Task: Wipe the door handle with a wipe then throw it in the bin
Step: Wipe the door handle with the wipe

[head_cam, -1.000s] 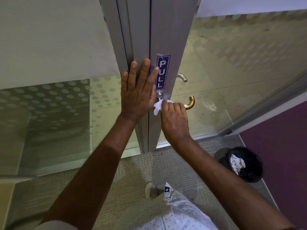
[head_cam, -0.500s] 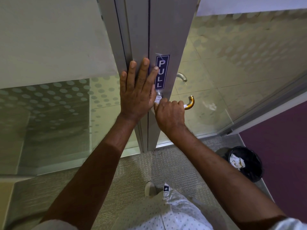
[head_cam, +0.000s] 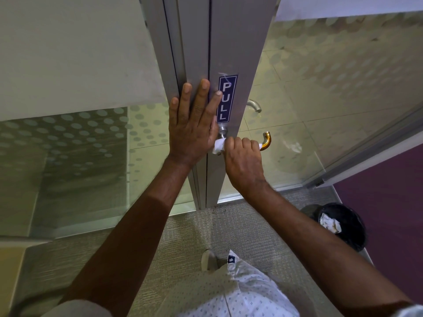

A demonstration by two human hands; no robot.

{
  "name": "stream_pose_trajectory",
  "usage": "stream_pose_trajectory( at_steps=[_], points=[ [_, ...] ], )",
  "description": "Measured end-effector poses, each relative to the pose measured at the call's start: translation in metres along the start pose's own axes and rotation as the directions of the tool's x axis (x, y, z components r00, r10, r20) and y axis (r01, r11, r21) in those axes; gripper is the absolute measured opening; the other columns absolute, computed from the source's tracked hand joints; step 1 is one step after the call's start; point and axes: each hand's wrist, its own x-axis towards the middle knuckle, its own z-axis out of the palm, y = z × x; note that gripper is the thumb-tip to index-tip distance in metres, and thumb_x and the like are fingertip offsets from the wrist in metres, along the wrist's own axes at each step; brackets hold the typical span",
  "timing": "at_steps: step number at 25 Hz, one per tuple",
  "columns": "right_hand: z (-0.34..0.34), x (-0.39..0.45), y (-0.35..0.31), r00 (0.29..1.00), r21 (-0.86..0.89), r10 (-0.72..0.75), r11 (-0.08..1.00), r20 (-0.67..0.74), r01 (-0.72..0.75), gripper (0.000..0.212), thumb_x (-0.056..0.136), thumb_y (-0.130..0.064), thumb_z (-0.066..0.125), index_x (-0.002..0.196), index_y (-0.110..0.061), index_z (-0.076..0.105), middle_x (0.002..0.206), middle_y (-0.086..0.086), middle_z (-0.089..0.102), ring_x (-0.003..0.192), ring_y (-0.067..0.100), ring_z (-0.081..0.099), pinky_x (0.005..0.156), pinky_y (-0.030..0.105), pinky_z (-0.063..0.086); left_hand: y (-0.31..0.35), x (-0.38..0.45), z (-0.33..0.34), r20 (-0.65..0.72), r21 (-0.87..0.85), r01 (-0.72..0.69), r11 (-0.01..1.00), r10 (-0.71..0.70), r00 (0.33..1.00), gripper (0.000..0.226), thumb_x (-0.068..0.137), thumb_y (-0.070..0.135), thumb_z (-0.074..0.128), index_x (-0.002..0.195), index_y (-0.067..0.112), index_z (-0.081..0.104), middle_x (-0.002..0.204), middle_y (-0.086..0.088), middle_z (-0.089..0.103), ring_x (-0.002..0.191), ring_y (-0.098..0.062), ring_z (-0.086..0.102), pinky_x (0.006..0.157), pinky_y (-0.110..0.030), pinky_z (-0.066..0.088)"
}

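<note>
A metal lever door handle [head_cam: 266, 141] juts from the grey door frame below a blue PULL sticker [head_cam: 226, 98]; only its curved tip and round base show. My right hand [head_cam: 243, 164] is wrapped around the lever with a white wipe [head_cam: 218, 145] pressed under the fingers; a corner of the wipe sticks out on the left. My left hand [head_cam: 194, 124] lies flat against the door frame, fingers spread, holding nothing. A black bin [head_cam: 343, 225] with crumpled white paper inside stands on the floor at lower right.
Frosted dotted glass panels flank the frame on both sides. A second handle [head_cam: 254, 104] shows through the glass on the door's far side. Grey carpet lies underfoot, with my shoe [head_cam: 208, 259] below the door. A purple wall runs behind the bin.
My right hand slid along the lever toward the door frame and back out a little with the wipe. The left hand stayed pressed on the frame.
</note>
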Motion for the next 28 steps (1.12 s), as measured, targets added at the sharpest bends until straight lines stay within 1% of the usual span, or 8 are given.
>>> stream_pose_trajectory(
  at_steps=[4,7,10,14,17,20,24,28],
  points=[
    [-0.009,0.019,0.002,0.993,0.003,-0.103,0.995,0.054,0.103,0.021,0.105,-0.036,0.051,0.106,-0.016,0.057,0.081,0.006,0.068,0.065,0.025,0.063,0.064,0.034,0.037,-0.001,-0.001,0.000,-0.009,0.011,0.010,1.000,-0.010,1.000,0.058,0.106,0.044,0.050,0.156,0.021,0.032,0.171,0.001,-0.031,0.159,-0.023,-0.030,0.131,-0.042,-0.015],
    [-0.011,0.021,0.003,0.992,-0.054,-0.122,0.991,0.014,0.123,0.019,0.104,-0.036,0.057,0.101,-0.018,0.060,0.072,0.003,0.066,0.051,0.021,0.053,0.056,0.029,0.037,0.001,-0.002,0.000,-0.003,0.005,0.016,1.000,-0.016,1.000,0.061,0.104,0.044,0.055,0.157,0.022,0.031,0.171,0.001,-0.031,0.159,-0.022,-0.030,0.130,-0.042,-0.015],
    [-0.002,0.009,0.006,0.998,0.077,-0.047,0.996,-0.040,0.050,0.034,0.108,-0.039,0.040,0.103,-0.012,0.060,0.080,0.007,0.067,0.065,0.024,0.056,0.066,0.037,0.043,0.001,-0.002,0.001,-0.005,0.007,0.013,1.000,-0.013,1.000,0.062,0.104,0.042,0.057,0.157,0.022,0.032,0.171,0.002,-0.031,0.159,-0.022,-0.029,0.131,-0.042,-0.014],
    [0.013,-0.008,0.034,0.979,0.070,-0.163,0.982,-0.123,0.173,0.013,0.103,-0.023,0.049,0.112,-0.015,0.052,0.098,0.007,0.061,0.087,0.027,0.055,0.084,0.042,0.044,-0.001,-0.002,0.003,-0.014,0.008,0.013,1.000,-0.012,1.000,0.065,0.101,0.040,0.061,0.156,0.022,0.033,0.171,0.001,-0.030,0.160,-0.022,-0.028,0.131,-0.042,-0.015],
    [0.016,-0.007,0.041,0.973,0.010,-0.202,0.979,-0.114,0.204,0.021,0.094,-0.006,0.048,0.114,-0.013,0.051,0.098,0.009,0.059,0.087,0.028,0.054,0.082,0.042,0.045,-0.001,-0.002,0.004,-0.011,0.001,0.009,1.000,-0.009,1.000,0.064,0.102,0.041,0.060,0.157,0.022,0.032,0.171,0.001,-0.030,0.160,-0.022,-0.028,0.131,-0.042,-0.014],
    [0.011,0.001,0.038,0.975,0.006,-0.215,0.976,-0.056,0.216,0.010,0.099,-0.016,0.050,0.108,-0.013,0.051,0.092,0.009,0.064,0.080,0.027,0.057,0.074,0.042,0.045,0.000,-0.002,0.003,-0.005,0.009,0.011,1.000,-0.010,1.000,0.062,0.103,0.041,0.058,0.156,0.022,0.032,0.171,0.001,-0.031,0.159,-0.022,-0.029,0.131,-0.042,-0.015],
    [-0.001,0.018,0.044,0.949,0.019,-0.304,0.953,0.081,0.303,0.041,0.104,-0.050,0.046,0.098,-0.013,0.062,0.079,0.008,0.072,0.062,0.026,0.063,0.063,0.034,0.043,0.001,-0.002,0.003,-0.009,0.009,0.019,1.000,-0.019,1.000,0.062,0.103,0.041,0.057,0.156,0.023,0.032,0.171,0.001,-0.031,0.159,-0.022,-0.029,0.131,-0.042,-0.014],
    [-0.008,0.021,0.033,0.968,0.005,-0.233,0.972,0.088,0.234,0.064,0.108,-0.052,0.020,0.080,-0.015,0.064,0.061,0.004,0.063,0.050,0.023,0.055,0.058,0.033,0.049,0.001,-0.002,0.002,-0.008,0.012,0.017,1.000,-0.017,1.000,0.062,0.103,0.043,0.057,0.156,0.022,0.032,0.171,0.001,-0.031,0.159,-0.022,-0.029,0.131,-0.043,-0.014]
  ],
)
